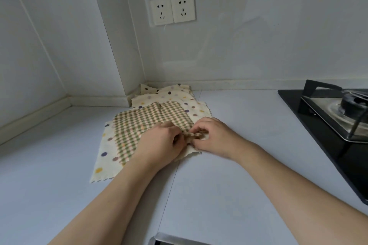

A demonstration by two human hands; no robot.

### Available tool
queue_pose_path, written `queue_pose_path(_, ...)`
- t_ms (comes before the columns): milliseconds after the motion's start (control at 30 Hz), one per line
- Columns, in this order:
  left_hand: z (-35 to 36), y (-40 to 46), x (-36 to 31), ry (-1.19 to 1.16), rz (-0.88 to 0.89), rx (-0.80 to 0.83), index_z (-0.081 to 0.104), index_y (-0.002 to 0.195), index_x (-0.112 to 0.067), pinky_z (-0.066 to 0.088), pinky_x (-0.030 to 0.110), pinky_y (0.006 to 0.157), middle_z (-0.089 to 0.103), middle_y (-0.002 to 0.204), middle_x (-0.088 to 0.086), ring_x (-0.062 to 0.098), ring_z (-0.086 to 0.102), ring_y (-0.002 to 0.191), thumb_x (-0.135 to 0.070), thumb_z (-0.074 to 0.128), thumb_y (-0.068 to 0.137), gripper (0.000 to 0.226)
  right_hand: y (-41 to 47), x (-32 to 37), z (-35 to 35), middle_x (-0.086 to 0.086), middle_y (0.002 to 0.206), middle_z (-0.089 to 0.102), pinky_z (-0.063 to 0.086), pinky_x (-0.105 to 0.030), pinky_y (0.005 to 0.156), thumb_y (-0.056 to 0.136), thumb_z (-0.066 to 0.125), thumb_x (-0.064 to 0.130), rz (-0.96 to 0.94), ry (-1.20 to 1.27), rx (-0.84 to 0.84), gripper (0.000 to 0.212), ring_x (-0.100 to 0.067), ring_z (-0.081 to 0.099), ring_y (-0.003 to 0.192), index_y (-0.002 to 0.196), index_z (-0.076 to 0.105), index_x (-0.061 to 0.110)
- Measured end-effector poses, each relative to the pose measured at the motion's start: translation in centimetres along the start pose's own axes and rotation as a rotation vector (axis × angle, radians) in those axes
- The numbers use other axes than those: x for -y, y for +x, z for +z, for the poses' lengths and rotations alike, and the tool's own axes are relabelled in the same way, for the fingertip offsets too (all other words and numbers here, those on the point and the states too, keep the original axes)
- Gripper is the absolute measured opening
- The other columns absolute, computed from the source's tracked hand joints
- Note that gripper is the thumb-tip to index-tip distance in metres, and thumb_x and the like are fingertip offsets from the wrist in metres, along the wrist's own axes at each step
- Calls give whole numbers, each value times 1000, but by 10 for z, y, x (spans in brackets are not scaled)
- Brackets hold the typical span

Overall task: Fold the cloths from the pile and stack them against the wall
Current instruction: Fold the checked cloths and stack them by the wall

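Pinching the near corner of the checked cloth (151,123) at frame centre: left hand (163,141) and right hand (213,135), fingers of both curled on its bunched edge. Checked cloth lies on the dotted cloths (171,95), spread on the counter (219,185) toward the wall corner. Stove (338,113) at right.

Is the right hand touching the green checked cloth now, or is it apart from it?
Touching. In the head view the right hand pinches the bunched near corner of the green checked cloth between curled fingers, with no gap.
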State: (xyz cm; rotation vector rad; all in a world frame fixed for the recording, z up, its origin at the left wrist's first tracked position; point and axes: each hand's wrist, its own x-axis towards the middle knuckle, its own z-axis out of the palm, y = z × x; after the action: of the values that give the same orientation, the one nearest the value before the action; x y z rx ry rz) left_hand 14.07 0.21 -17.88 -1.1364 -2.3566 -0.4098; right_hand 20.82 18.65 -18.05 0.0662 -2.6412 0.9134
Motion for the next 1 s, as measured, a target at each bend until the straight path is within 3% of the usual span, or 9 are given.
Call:
queue_pose_path(100, 0, 1, 0, 34, -24, -20, 62, 71, -21, 40, 27, 52, 58, 75, -9, 17, 58, 70, -43, 43, 87, 33, 1, -1, 0, 11, 99, 63, 47, -31, 90, 85, 66, 18, -10, 65, -35, 10, -9, 57, 95, 93, 72, 22)
queue_pose_path(200, -5, 2, -1, 70, -54, 7, 66, 81, -23, 45, 28, 54, 62, 82, -10, 16, 59, 76, -46, 41, 85, 34, 0, 2, -3, 7, 96, 64, 47, -21, 80, 90, 62, 13, -16, 170, -75, 12, -9, 61, 86, 93, 73, 17)
queue_pose_path(333, -26, 1, -3, 92, -160, -25, 65, 83, -20, 43, 29, 53, 61, 82, -9, 15, 57, 72, -27, 54, 88, 14, 2, 8, -11, 9, 98, 66, 39, -6, 74, 93, 59, 13, -22, 244, -258, 14, 0, 59, 90, 95, 72, 16)
queue_pose_path(467, -62, 6, -6, 76, -280, -63, 60, 85, -17, 45, 31, 54, 62, 74, -4, 20, 56, 68, -21, 49, 93, 15, -1, 36, -36, 12, 91, 65, 38, -6, 65, 96, 55, 17, -18, 273, -341, 12, 8, 55, 79, 94, 68, 19)
queue_pose_path(667, -151, 19, -20, 41, -279, -149, 63, 91, -21, 42, 33, 59, 59, 70, 1, 32, 60, 76, -23, 47, 97, 17, -14, 90, -112, 6, 83, 68, 47, -18, 71, 94, 56, 12, -52, 312, -550, 16, -9, 63, 81, 88, 69, 20)
queue_pose_path(800, -209, 26, -47, -189, -276, -173, 67, 85, -18, 43, 26, 55, 61, 64, -7, 16, 59, 63, -23, 52, 97, 19, -43, 115, -169, 6, 84, 71, 55, -33, 77, 93, 57, 13, -53, 331, -650, 24, -15, 66, 81, 81, 67, 31)
queue_pose_path(900, -241, 35, -69, -394, -297, -200, 68, 76, -20, 37, 19, 46, 57, 52, -6, 6, 46, 44, -24, 56, 96, 23, -70, 132, -206, 10, 78, 68, 50, -25, 69, 93, 58, 15, -82, 258, -711, 20, -4, 60, 69, 84, 69, 28)
queue_pose_path(1000, -259, 43, -85, -458, -268, -160, 71, 81, -18, 40, 22, 55, 69, 75, 15, 14, 52, 58, -22, 59, 94, 18, -92, 144, -233, 13, 76, 63, 42, -16, 60, 94, 58, 15, -99, 162, -747, 19, -4, 52, 61, 86, 70, 27)
